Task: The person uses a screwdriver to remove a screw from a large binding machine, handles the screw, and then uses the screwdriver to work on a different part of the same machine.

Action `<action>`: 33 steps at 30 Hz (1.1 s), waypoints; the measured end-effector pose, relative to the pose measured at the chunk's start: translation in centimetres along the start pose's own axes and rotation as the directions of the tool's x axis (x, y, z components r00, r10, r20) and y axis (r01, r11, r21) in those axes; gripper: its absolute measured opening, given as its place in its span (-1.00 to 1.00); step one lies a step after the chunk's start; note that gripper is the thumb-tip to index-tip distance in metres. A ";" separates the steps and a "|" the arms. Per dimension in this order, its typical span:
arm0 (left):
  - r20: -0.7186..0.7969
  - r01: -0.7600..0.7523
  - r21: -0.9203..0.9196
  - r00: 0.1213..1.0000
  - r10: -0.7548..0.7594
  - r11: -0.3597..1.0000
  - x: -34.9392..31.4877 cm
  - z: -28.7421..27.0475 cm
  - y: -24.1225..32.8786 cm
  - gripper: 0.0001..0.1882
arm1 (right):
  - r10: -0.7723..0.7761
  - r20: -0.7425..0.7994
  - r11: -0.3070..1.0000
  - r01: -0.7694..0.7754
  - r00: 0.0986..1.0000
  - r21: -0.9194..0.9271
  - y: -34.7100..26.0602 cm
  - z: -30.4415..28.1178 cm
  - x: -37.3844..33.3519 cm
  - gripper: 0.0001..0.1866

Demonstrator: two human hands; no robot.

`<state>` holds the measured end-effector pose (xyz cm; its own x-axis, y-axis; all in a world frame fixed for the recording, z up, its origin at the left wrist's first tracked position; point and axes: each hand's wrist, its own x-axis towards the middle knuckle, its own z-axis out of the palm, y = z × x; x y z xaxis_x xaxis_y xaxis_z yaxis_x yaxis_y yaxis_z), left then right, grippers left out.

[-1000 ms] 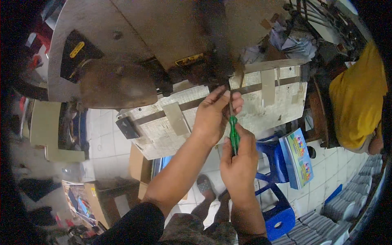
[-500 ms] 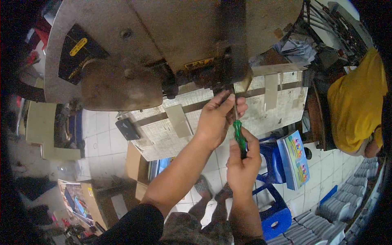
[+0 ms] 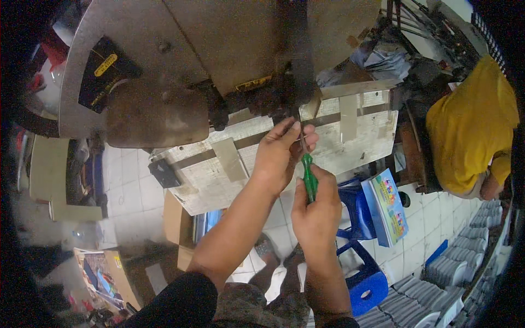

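My right hand (image 3: 316,210) grips the green handle of a screwdriver (image 3: 309,176), its thin shaft pointing up toward the dark underside of a large grey metal machine (image 3: 219,49). My left hand (image 3: 281,153) is raised beside it, fingertips pinched around the shaft just below the machine's dark central mechanism (image 3: 290,93). Both hands are over a worn, pale metal work table (image 3: 208,175) with flat metal guide strips.
A person in a yellow shirt (image 3: 470,126) sits at the right. A blue plastic stool (image 3: 363,273) with a colourful book (image 3: 385,205) on it stands below the table. Stacks of printed sheets (image 3: 437,295) lie lower right. Cardboard boxes (image 3: 175,218) sit on the tiled floor.
Both hands have risen slightly toward the machine, and the screwdriver has moved up with them. My left fingers have closed in on the shaft.
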<state>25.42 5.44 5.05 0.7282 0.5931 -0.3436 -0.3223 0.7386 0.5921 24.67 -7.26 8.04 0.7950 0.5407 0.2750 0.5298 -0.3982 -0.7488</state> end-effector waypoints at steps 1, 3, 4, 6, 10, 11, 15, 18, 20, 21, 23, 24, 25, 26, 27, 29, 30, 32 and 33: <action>0.004 0.002 -0.004 1.000 -0.002 1.000 0.1 -0.1 0.0 -0.64 | 0.008 0.019 1.000 -0.008 1.000 -0.015 -0.2 0.0 0.0 -0.66; 0.024 0.021 0.004 0.999 -0.021 1.000 0.2 -0.1 0.4 -0.71 | 0.011 0.037 0.999 -0.010 0.999 -0.031 -0.5 -0.2 0.1 -0.67; 0.026 0.019 0.000 0.999 -0.019 1.000 0.2 0.0 0.5 -0.71 | -0.018 0.046 0.997 0.022 0.999 -0.078 -0.3 -0.3 0.1 -0.66; -0.002 0.044 0.031 0.999 -0.044 0.999 0.1 0.1 0.4 -0.61 | -0.046 0.058 0.990 0.054 0.997 -0.131 -0.3 -0.4 0.2 -0.65; 0.035 0.022 0.017 0.999 -0.023 1.000 0.2 0.0 0.2 -0.61 | -0.046 0.005 0.992 0.047 0.999 -0.115 -0.3 -0.5 0.6 -0.72; 0.018 0.022 0.013 1.000 -0.022 1.000 0.1 0.2 0.3 -0.60 | -0.074 -0.042 0.995 0.071 0.996 -0.073 -0.2 -0.6 0.8 -0.74; -0.019 -0.006 0.040 1.000 0.007 0.999 0.1 0.2 0.0 -0.58 | 0.443 0.231 0.716 -0.497 0.866 0.490 -0.4 -1.2 0.9 -0.70; -0.039 -0.039 0.090 0.998 0.043 0.995 -0.7 0.7 0.0 -0.60 | 0.530 0.391 0.350 -0.614 0.753 0.708 -0.1 -1.6 1.3 -0.72; -0.051 -0.015 0.091 0.999 0.019 0.996 -1.7 0.5 -0.8 -0.63 | 0.495 0.545 -0.082 -0.588 0.677 0.805 0.4 -1.9 1.4 -0.69; -0.065 0.008 0.090 0.998 -0.002 0.996 -2.0 0.4 -1.1 -0.66 | 0.497 0.543 -0.083 -0.586 0.677 0.806 0.7 -2.0 1.5 -0.69; 0.002 0.090 0.052 0.996 -0.090 0.995 -2.1 0.3 -1.1 -0.68 | 0.504 0.590 -0.178 -0.593 0.630 0.785 1.0 -2.0 1.6 -0.67; 0.070 0.171 0.018 0.983 -0.172 0.985 -2.1 0.1 -1.0 -0.71 | 0.505 0.590 -0.180 -0.592 0.630 0.786 1.0 -2.1 1.6 -0.67; 0.086 0.174 0.026 0.981 -0.176 0.984 -1.9 -0.1 -1.0 -0.76 | 0.513 0.557 -0.103 -0.598 0.653 0.795 1.0 -2.2 1.6 -0.68; 0.086 0.171 0.029 0.981 -0.173 0.985 -1.9 -0.2 -1.0 -0.76 | 0.513 0.527 -0.027 -0.601 0.678 0.799 0.9 -2.2 1.6 -0.68; 0.047 0.173 0.019 0.984 -0.174 0.985 -1.8 -0.3 -0.9 -0.76 | 0.511 0.528 -0.028 -0.600 0.679 0.800 1.1 -2.0 1.1 -0.68; 0.008 0.174 0.011 0.985 -0.174 0.985 -1.5 -0.7 -1.1 -0.77 | 0.151 -0.002 0.939 -0.143 0.989 0.312 1.8 -1.6 -0.3 -0.64; 0.039 0.158 0.038 0.986 -0.160 0.987 -1.3 -1.0 -1.3 -0.78 | 0.152 -0.002 0.938 -0.144 0.988 0.315 1.8 -1.5 -0.4 -0.64; 0.068 0.144 0.065 0.987 -0.148 0.987 -1.2 -1.2 -1.4 -0.79 | -0.137 0.008 0.975 0.136 0.991 -0.175 1.5 -1.4 -0.6 -0.59; 0.052 0.127 0.097 0.990 -0.132 0.987 -1.3 -1.2 -1.4 -0.80 | -0.164 -0.005 0.975 0.161 0.987 -0.156 1.8 -1.2 -0.3 -0.62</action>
<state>24.19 4.04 3.82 0.7947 0.4729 -0.3807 -0.1672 0.7733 0.6116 25.76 -8.98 7.31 0.6992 0.5945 0.3971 0.6903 -0.4168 -0.5915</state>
